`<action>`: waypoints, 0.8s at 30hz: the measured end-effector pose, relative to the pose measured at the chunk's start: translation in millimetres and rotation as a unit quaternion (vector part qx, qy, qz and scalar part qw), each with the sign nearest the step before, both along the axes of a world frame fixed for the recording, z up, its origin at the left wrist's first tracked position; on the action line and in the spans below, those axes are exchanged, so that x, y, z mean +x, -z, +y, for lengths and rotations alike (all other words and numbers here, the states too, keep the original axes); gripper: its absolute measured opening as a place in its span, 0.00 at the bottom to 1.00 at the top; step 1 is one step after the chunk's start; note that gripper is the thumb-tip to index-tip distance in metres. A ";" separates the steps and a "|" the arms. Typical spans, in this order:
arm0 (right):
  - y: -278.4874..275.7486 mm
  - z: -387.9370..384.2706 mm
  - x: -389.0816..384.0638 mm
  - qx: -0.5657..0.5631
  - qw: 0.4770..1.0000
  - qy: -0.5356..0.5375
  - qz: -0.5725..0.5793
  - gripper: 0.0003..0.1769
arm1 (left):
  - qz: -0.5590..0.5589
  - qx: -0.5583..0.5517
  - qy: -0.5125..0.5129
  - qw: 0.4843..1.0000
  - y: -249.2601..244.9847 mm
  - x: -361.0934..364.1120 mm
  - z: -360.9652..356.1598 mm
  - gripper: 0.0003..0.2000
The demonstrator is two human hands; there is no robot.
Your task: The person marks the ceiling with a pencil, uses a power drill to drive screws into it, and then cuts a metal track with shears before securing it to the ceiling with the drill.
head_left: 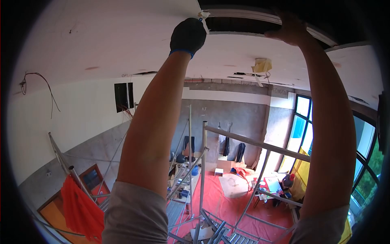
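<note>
Overhead, my left hand (188, 36), in a dark glove with a blue cuff, is closed at the corner of a long opening in the white ceiling panel (134, 28). A small, pale, ragged piece (204, 14) and a bit of blue show at its fingertips; what the fingers grip is hidden. My right hand (291, 31), which looks bare, reaches up to the opening with thumb and fingers apart, near its lower edge. A pale strip (243, 14) runs along the dark gap between the hands.
Metal scaffold rails (256, 142) stand below and ahead of me. A red cloth (81, 209) hangs at the lower left. Red sheeting (215, 191) covers the floor. A person (288, 180) is beside a cluttered table near the windows. Loose wires (42, 81) dangle from the ceiling.
</note>
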State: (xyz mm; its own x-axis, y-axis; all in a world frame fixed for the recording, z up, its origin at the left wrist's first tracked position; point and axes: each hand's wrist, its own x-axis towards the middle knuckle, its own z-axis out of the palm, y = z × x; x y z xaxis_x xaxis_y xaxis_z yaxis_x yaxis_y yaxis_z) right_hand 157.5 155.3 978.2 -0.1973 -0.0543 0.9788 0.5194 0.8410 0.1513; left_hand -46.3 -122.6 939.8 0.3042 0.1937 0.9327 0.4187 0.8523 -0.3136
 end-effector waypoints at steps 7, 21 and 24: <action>-1.9 3.0 -0.9 0.014 1.000 -0.003 0.003 0.60 | -0.045 0.013 0.194 0.980 -5.3 -14.9 12.7 0.10; 1.8 -1.0 -3.0 0.003 1.000 0.019 0.016 0.61 | -0.065 0.108 0.106 0.986 5.1 28.9 21.7 0.10; 12.7 -18.1 4.9 -0.011 1.000 0.018 0.005 0.63 | 0.001 0.017 0.167 0.986 -3.2 -19.6 11.0 0.11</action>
